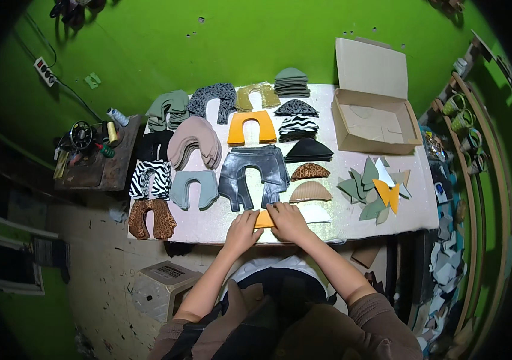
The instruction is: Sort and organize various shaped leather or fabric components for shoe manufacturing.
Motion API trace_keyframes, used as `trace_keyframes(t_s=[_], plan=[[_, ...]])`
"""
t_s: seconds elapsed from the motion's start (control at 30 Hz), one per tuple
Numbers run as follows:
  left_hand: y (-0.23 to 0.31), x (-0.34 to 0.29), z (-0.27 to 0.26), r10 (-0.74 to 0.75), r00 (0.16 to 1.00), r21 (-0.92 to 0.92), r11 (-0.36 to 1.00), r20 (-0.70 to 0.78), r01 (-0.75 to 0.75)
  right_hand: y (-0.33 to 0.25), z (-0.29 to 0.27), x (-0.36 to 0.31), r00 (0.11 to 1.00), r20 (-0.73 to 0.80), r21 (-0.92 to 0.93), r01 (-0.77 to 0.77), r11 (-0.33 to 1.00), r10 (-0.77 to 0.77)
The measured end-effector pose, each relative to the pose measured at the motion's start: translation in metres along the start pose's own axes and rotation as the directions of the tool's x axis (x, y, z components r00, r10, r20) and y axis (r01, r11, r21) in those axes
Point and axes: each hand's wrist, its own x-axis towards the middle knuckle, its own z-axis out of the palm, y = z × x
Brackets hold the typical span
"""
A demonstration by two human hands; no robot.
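Near the front edge of the table, orange cut pieces of shoe-upper-like material (264, 220) lie between my two hands. My left hand (244, 230) grips their left end, its fingers curled over them. At the right end, my right hand (288, 222) is closed on the same orange pieces and covers part of them. Just right of that hand lies a white half-moon piece (319, 214), partly hidden. Beyond my hands sits a stack of shiny dark grey U-shaped pieces (254, 171). A tan ribbed half-moon stack (310, 191) is close to my right fingers.
Several U-shaped stacks, including orange (236, 130), pink (191, 139) and zebra-striped (150, 179) ones, cover the table's left half. An open cardboard box (375, 129) stands at the back right. Loose green scraps (364, 183) lie before it. A sewing machine (81, 137) is at the left.
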Motion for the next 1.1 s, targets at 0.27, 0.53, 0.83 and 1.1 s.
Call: trace_keyframes(t_s=[0.27, 0.53, 0.83, 1.1], plan=[[-0.006, 0.003, 0.016, 0.032, 0.999, -0.015, 0.999, -0.002, -0.032, 0.002, 0.011, -0.003, 0.999, 0.035, -0.024, -0.038, 0.999, 0.039], [-0.014, -0.004, 0.011, 0.035, 0.999, -0.026, 0.999, -0.041, -0.036, -0.008, 0.008, -0.004, 0.998, 0.034, 0.116, -0.047, 0.992, 0.044], [-0.012, -0.002, 0.005, 0.012, 0.999, -0.053, 0.998, -0.038, -0.014, -0.002, 0.008, -0.009, 0.995, 0.068, 0.085, -0.078, 0.993, 0.072], [-0.010, -0.001, 0.003, 0.031, 0.996, -0.009, 0.999, -0.078, -0.032, -0.002, 0.012, -0.015, 0.999, -0.035, 0.105, -0.029, 0.994, 0.033]])
